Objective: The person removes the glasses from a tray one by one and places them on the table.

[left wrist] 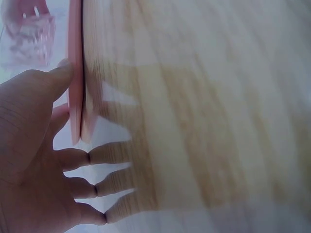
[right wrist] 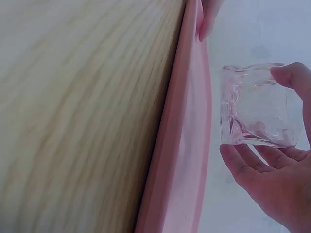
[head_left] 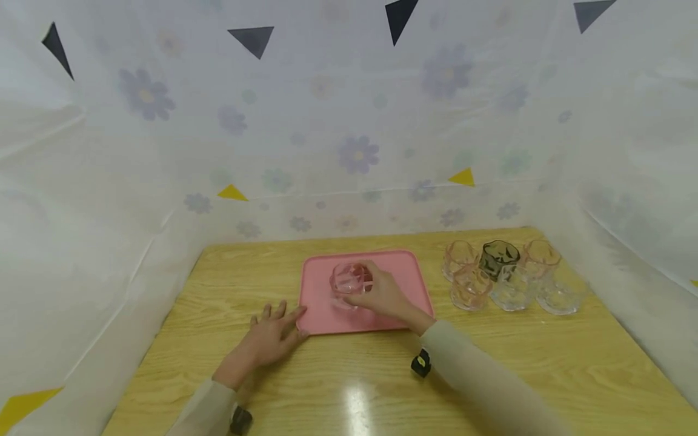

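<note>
A clear glass cup (head_left: 346, 280) is over the pink tray (head_left: 316, 322). My right hand (head_left: 382, 295) holds it from the right, thumb on one side and fingers on the other. In the right wrist view the cup (right wrist: 255, 104) shows whole between thumb and fingers, with a visible gap between its base and the tray's near rim (right wrist: 177, 126). My left hand (head_left: 274, 336) lies spread at the tray's left front corner; its thumb and index finger touch the tray's edge (left wrist: 75, 97), and the other fingertips rest on the table.
To the right on the wooden table (head_left: 491, 357) stands a group of several glass cups: pinkish ones (head_left: 471, 289), a dark grey one (head_left: 498, 257) and clear ones (head_left: 512, 289). White patterned cloth (head_left: 327, 139) walls the table's back and sides.
</note>
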Demonstrator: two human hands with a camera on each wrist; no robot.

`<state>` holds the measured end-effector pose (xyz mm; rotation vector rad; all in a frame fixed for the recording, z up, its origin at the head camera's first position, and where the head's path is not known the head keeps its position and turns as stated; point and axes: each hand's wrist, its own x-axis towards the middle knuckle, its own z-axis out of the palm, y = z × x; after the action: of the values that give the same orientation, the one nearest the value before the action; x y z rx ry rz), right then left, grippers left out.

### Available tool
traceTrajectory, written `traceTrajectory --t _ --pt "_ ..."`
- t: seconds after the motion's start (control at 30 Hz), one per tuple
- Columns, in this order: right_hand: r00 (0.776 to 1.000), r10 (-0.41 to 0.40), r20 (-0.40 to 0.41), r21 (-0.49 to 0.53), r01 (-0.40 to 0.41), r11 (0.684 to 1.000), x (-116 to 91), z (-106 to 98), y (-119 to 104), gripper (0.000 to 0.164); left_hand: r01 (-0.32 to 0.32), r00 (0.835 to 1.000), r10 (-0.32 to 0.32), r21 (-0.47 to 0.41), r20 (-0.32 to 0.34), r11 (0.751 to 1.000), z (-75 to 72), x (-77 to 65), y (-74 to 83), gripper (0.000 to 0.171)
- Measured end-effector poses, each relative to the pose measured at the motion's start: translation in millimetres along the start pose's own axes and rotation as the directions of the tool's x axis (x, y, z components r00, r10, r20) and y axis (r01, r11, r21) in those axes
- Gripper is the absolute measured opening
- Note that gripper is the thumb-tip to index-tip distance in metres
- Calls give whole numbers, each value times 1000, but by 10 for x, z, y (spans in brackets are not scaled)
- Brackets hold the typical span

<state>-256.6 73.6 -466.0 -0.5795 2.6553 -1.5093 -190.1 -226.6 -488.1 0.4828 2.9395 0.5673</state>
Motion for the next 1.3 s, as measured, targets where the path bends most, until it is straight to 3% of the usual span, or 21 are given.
traceTrajectory --t 0.33,0.73,1.07,1.3 --pt "993 -82 -82 -50 78 996 -374 -434 214 72 18 1000 -18 -1 4 1000 0 -11 -29 64" --pt "993 16 -114 -22 -19 1000 -797 -857 388 77 -2 1000 2 -17 -29 1000 -7 -20 -47 64" --pt "986 5 -169 -124 -27 992 -1160 -1080 497 69 17 1000 -17 -3 7 1000 -26 -35 -34 65" --pt "975 97 -198 -151 -128 980 -1405 -1241 504 79 22 1000 -22 0 13 1000 -40 -32 -34 65"
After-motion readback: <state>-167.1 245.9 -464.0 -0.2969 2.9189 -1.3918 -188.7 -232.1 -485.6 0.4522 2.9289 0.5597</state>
